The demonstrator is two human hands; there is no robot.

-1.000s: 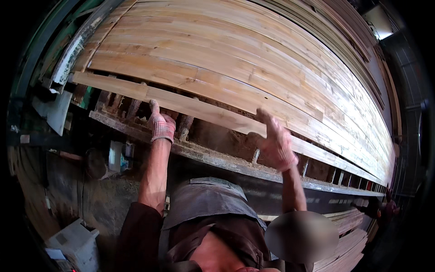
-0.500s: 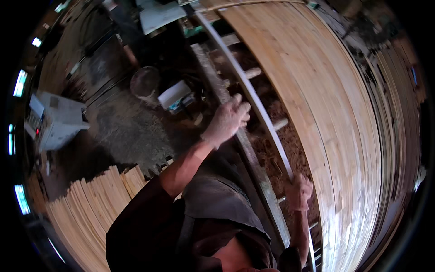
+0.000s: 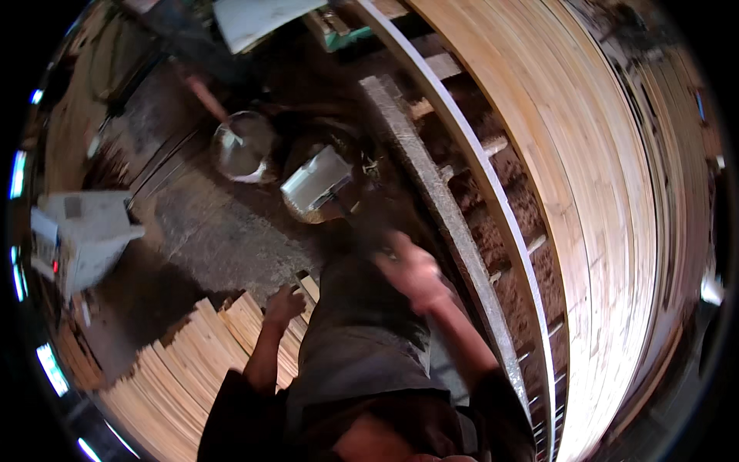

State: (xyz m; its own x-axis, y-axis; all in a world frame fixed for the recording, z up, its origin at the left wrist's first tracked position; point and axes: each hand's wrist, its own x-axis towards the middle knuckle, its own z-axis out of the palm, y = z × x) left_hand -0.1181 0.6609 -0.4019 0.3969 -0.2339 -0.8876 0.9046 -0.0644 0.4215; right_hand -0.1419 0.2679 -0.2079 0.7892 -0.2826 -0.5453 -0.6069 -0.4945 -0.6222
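My left hand (image 3: 285, 304) is low at the left, by the ends of a stack of pale wood strips (image 3: 181, 362). Its fingers are in shadow, so I cannot make out whether they touch a strip. Smeared by motion, my right hand (image 3: 409, 271) is in front of the dark apron (image 3: 362, 323), left of a rough rail (image 3: 431, 169). A dark blur lies at its fingertips; whether it holds anything does not show. A long narrow wood strip (image 3: 493, 185) runs along the frame between the rail and a wide panel of joined boards (image 3: 539, 154), touched by neither hand.
Left of the rail stand a round bucket (image 3: 265, 165) and a container with a white box-like piece (image 3: 319, 179) on it. A pale machine or cabinet (image 3: 88, 235) is at far left. Crossbars and sawdust (image 3: 485, 223) show beneath the strip.
Both hands have come off the long strip. My left hand moved down and left to the stacked strips, and my right hand swung left over the apron. The view has shifted a little.
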